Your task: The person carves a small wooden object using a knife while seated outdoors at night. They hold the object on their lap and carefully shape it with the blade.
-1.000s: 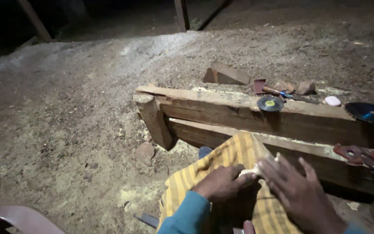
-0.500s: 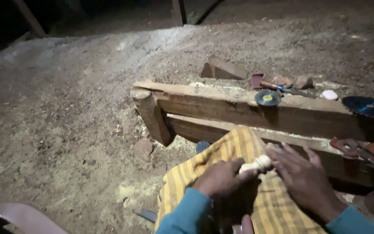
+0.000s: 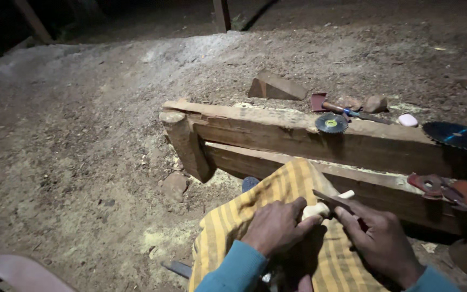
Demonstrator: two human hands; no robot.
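Note:
My left hand point(image 3: 278, 226) grips a small pale wooden piece point(image 3: 320, 207) over my lap, which is covered by a yellow striped cloth point(image 3: 244, 219). My right hand point(image 3: 379, 238) holds a dark flat blade point(image 3: 333, 200) whose tip lies against the wooden piece. Both hands are close together, nearly touching. Teal sleeves cover both forearms.
A low wooden bench of heavy beams point(image 3: 277, 127) stands in front of me on sawdust-strewn ground. On it lie a small toothed disc point(image 3: 331, 123), a large saw blade point(image 3: 457, 135) and red metal parts point(image 3: 449, 189). A wooden wedge point(image 3: 275, 86) and stones lie behind.
My right hand went from open fingers resting on the cloth to closing on the blade against the wooden piece. The view shifted slightly.

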